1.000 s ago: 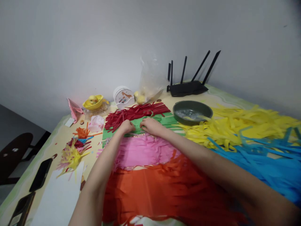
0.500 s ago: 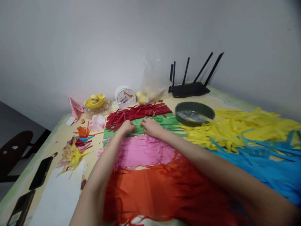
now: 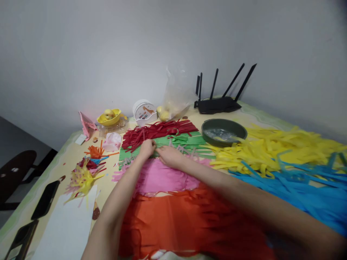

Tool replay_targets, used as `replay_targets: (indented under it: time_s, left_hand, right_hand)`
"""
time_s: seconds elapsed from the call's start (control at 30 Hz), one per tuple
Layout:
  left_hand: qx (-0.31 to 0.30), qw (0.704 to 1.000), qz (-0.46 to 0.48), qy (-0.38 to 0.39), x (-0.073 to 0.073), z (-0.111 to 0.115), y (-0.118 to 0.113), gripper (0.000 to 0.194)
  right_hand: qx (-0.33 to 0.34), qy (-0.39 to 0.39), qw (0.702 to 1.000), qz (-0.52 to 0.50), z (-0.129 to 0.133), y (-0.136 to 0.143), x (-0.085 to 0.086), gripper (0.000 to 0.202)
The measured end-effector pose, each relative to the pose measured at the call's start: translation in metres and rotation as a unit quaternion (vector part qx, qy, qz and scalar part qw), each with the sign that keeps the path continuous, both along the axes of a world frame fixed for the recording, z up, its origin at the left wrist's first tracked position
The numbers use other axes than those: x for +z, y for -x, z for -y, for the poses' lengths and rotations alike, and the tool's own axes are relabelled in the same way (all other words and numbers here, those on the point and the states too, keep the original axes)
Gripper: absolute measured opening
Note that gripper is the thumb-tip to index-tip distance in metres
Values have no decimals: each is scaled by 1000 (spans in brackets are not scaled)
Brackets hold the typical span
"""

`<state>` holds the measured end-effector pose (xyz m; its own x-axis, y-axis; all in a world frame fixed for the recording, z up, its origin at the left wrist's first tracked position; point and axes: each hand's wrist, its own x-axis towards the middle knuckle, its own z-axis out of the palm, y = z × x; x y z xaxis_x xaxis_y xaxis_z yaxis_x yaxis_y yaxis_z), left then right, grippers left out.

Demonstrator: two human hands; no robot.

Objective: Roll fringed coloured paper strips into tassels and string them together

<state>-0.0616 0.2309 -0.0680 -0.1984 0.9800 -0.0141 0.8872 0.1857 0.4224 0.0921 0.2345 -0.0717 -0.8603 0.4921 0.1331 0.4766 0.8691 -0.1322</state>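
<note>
Fringed paper sheets lie in a column: dark red (image 3: 162, 130) at the back, green (image 3: 130, 153) before it, then pink (image 3: 165, 178) and a large orange-red one (image 3: 168, 220) nearest me. My left hand (image 3: 147, 148) is closed, its fingertips pressed together at the green sheet's near side. Beside it, almost touching, my right hand (image 3: 169, 156) rests with its fingertips pinched at the border of the green and pink sheets. Whatever is between the fingers of either hand is too small to make out.
Yellow (image 3: 273, 148) and blue (image 3: 292, 191) fringed paper spread on the right. Behind are a dark green bowl (image 3: 223, 133), a black router (image 3: 218, 105), a plastic bag (image 3: 177, 97) and a white box (image 3: 144, 112). Phones (image 3: 45, 199), white paper (image 3: 65, 227) and paper tufts (image 3: 84, 175) lie left.
My right hand has moved left and slightly nearer me, closing the gap to my left hand. More of the green sheet's right part shows.
</note>
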Motion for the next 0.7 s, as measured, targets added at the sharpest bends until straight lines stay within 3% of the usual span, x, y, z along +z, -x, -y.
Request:
replay_targets:
  time_s: [0.07, 0.2, 0.37, 0.57, 0.7]
  left_hand:
    - [14, 998, -2, -53, 3, 3, -1, 9]
    - [55, 986, 5, -154, 13, 9, -4, 13]
    - [149, 953, 30, -261, 35, 7, 6, 17]
    - [269, 899, 52, -341, 89, 6, 60, 12]
    - [332, 864, 47, -376, 140, 33, 108, 25]
  right_hand:
    - [-23, 9, 1000, 13, 3, 6, -6, 26]
    - [-77, 11, 996, 33, 3, 15, -10, 28]
    - [-120, 28, 991, 53, -2, 20, -11, 31]
    - [-166, 84, 982, 25, -11, 22, -11, 35]
    - [-199, 138, 970, -31, -20, 21, -5, 34]
